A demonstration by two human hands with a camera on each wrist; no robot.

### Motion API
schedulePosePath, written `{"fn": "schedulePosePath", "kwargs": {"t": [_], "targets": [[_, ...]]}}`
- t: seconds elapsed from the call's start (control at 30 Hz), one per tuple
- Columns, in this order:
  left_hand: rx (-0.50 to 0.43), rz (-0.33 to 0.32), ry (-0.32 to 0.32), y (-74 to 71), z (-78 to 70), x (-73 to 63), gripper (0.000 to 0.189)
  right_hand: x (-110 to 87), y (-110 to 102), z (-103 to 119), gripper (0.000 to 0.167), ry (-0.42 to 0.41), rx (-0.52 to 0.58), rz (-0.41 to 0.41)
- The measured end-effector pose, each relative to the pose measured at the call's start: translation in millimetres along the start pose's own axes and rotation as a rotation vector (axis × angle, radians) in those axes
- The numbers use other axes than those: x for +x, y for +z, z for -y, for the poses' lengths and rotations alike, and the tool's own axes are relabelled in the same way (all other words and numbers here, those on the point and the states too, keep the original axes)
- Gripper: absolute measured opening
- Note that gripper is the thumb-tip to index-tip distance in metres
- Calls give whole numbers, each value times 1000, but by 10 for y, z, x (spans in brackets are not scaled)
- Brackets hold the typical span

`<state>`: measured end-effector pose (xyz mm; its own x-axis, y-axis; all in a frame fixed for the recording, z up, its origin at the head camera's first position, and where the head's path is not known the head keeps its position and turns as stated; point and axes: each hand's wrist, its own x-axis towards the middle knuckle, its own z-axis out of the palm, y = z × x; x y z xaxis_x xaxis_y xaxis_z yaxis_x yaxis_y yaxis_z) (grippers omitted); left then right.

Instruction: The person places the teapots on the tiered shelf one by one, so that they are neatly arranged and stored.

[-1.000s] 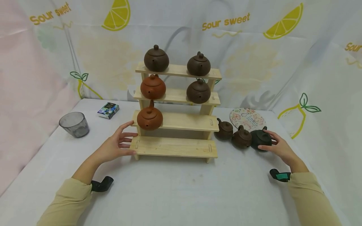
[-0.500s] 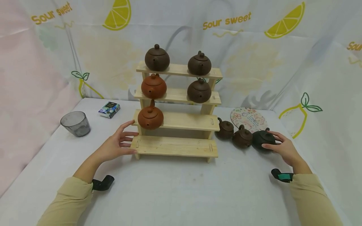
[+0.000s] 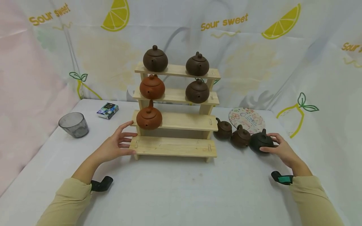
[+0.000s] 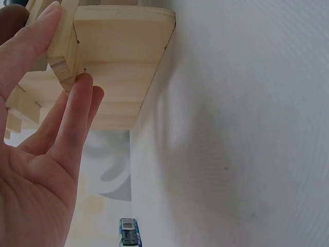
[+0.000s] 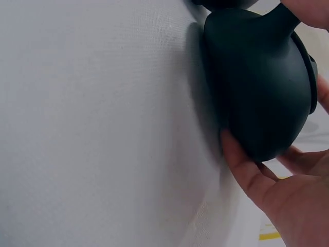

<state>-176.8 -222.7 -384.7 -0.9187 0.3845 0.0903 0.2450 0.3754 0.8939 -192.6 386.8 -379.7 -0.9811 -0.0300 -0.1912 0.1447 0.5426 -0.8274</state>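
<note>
Black teapot (image 3: 260, 143) is in R hand (image 3: 283, 151) grip nr brown pot (image 3: 240, 138), & L hand (image 3: 114, 146) holds wood stand (image 3: 172, 147) at L end.

at right in the head view a teapot (image 3: 260, 143) was black; at centre two pots (image 3: 152, 88) (image 3: 149, 119) were brick-orange and the shelf (image 3: 173, 146) pale yellow; along the top, yellow lemon slices (image 3: 116, 16) patterned the white backdrop (image 3: 164, 18).

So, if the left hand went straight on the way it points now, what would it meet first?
The wooden stand, right away: the left hand is at its left end, thumb and fingers apparently touching the lowest shelf, so I see no free gap ahead.
</note>
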Motion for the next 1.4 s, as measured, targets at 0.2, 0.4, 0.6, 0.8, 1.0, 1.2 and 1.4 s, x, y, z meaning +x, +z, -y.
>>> {"fn": "schedulePosePath", "kwargs": {"t": [0.2,0.4,0.6,0.8,1.0,1.2,1.4], "targets": [[1,1,-3,-3,3,0,107,3,21,-7,71,10,13,-19],[-3,2,-4,-4,4,-2,107,-38,7,-32,53,-21,79,-54],[12,3,-11,0,1,9,107,-144,-86,45,47,-101,155,-87],[30,1,-31,3,4,11,106,-224,-125,232,52,-201,170,-92],[36,5,-31,3,4,11,106,-251,-64,437,54,-256,174,-68],[22,9,-27,1,12,6,106,-227,68,610,54,-347,286,12],[11,5,-23,0,3,2,106,-197,206,763,55,-443,333,91]]}}
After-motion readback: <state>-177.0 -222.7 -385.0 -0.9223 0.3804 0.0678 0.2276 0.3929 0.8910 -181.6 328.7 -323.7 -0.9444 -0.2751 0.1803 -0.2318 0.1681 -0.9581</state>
